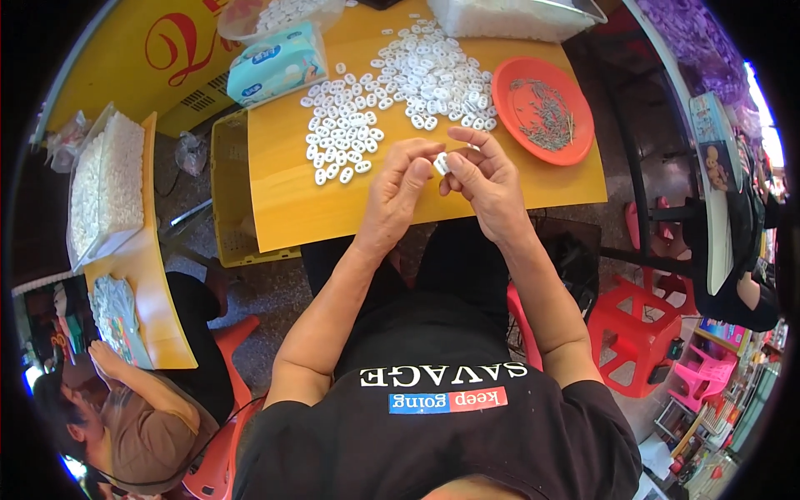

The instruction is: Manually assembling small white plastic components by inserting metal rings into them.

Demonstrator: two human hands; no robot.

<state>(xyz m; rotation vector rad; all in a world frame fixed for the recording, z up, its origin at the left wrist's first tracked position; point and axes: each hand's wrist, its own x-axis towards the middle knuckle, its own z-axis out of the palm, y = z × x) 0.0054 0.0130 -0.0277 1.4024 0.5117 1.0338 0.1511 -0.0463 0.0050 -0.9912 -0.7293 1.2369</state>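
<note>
Above the near edge of the yellow table (292,218), my two hands meet over a small white oval plastic piece (442,163). The thumb and fingers of my left hand (397,193) pinch it from one side. From the other side, my right hand (493,185) grips it between thumb and curled fingers, its index finger raised. Beyond my hands lies a heap of similar white pieces (433,73), each with two openings. A looser group of these pieces (340,133) spreads to its left. Right of the heap, a red plate (503,93) carries many thin metal pins (546,118).
A teal tissue pack (277,67) and a clear bag of white pieces (283,17) stand far left; a clear bin (517,27) is at the back. Below the left edge sits a yellow crate (233,187). Another person (150,425) works leftward. Red stools (633,329) stand right.
</note>
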